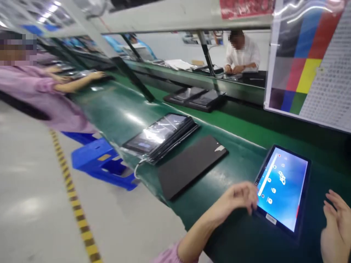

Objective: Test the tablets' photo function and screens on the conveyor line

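Note:
A tablet with a lit blue home screen lies on the green bench at the right. My left hand is at the tablet's left edge, fingers bent and a little apart, holding nothing that I can see. To the right of the tablet, my right hand is raised with its fingers apart and empty, not touching the tablet. A dark flat slab lies left of the tablet, and beyond it sits a stack of tablets with a glossy top screen.
A person in pink works at the bench on the left, near a blue stool. Two wrapped devices lie under the shelf. A colour chart hangs at the upper right. Another person sits across the bench.

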`<state>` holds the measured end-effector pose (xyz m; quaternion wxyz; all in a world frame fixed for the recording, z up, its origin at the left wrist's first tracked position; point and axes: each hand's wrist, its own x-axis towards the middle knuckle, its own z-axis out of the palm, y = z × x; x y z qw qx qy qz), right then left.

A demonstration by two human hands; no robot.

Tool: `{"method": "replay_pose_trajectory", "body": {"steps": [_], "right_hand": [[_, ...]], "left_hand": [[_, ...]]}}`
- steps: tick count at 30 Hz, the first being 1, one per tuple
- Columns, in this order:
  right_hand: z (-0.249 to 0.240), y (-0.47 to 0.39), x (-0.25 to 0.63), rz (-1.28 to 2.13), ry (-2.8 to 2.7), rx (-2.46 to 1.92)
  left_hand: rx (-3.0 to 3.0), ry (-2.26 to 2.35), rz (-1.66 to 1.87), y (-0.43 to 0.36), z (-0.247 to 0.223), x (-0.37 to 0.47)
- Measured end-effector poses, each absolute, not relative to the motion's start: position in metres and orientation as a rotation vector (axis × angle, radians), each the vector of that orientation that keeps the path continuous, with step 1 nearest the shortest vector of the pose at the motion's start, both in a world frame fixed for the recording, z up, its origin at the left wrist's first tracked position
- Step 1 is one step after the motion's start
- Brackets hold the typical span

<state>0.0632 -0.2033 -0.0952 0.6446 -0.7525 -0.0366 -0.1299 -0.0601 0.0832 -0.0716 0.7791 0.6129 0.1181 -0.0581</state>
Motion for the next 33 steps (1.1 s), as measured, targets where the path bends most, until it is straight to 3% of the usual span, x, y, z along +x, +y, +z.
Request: {"method": "replay_pose_trajectory", "body": {"steps": [3, 12, 17, 25, 33], "right_hand": [[-0.080, -0.189, 0.054, -0.288, -0.092, -1.720], [-0.072, -0.188, 0.055, -0.220, -0.104, -1.670], [-0.075, -0.183, 0.056, -0.125, -0.085, -1.660], [-0.100, -0.186, 0.058, 0.283, -0.006, -1.573], [-0.143, -0.194, 0.073, 0.278, -0.068, -1.534]], "left_hand": [[1.392, 0.478, 0.135, 0.082, -0.074, -0.038], [1.587, 0.517, 0.117, 0.074, -0.081, -0.027], [1.545, 0.463, 0.110, 0.099, -0.084, 0.023], [1.601, 0.450, 0.178, 0.095, -0.097, 0.132], [1.655, 0.413, 0.280, 0.095, -0.105, 0.104]]}}
